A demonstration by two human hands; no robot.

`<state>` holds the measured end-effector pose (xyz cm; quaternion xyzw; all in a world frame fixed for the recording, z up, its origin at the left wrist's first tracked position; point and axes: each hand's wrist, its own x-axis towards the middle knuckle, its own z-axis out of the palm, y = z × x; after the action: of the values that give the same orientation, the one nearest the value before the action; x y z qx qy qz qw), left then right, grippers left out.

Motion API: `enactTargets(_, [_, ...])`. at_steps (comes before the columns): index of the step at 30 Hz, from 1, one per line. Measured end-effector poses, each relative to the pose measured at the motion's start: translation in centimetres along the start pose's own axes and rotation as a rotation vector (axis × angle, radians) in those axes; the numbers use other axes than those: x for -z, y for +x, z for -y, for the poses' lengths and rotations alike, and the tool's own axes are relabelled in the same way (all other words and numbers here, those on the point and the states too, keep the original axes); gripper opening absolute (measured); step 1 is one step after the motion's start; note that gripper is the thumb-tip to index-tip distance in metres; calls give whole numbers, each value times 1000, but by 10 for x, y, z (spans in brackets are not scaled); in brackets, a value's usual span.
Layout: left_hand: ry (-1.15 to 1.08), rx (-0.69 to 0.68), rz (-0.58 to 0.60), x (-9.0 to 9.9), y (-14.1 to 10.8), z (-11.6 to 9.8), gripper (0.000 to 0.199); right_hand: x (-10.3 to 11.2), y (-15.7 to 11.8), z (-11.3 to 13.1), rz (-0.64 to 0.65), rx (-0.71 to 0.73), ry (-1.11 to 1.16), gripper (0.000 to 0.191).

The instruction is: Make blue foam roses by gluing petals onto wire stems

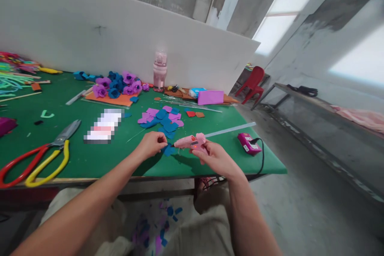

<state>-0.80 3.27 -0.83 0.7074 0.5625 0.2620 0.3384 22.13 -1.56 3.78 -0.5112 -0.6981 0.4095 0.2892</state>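
Observation:
My right hand (216, 157) grips a pink hot glue gun (192, 142), which lies level with its nozzle pointing left. A small light glows on its side, and a long clear glue stick (231, 129) sticks out of its back. The fingers of my left hand (152, 144) are pinched at the edge of a blue petal (169, 150), right at the nozzle tip. Just beyond my hands lies a loose pile of blue and purple petals (163, 119). Finished blue and purple flowers (115, 85) rest on an orange sheet farther back.
Large scissors (57, 144) with red and yellow handles lie at the left front. A phone (105, 125), a pink bottle (160, 71) and a purple power box (249, 144) with a black cord stand on the green table (99, 164). A white board (126, 28) closes off the back.

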Motion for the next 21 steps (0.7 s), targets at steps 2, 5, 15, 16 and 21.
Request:
enactTargets(2, [-6,3,2,0,0,-1,9,-2,0,-1,-15,47,-103,21])
enactTargets(5, [-4,-1,9,0,0,0,10,-4,-1,-3,-10,86,-198,22])
enactTargets(15, [-4,-16,-3,-1,0,1,10,-8,2,-4,16,107,-350,27])
enactTargets(16, [-4,-18,-3,-1,0,0,10,-9,3,-3,18,107,-359,27])
enactTargets(21, [-18,-15,-18,0,0,0,9,-10,3,-2,33,121,-373,27])
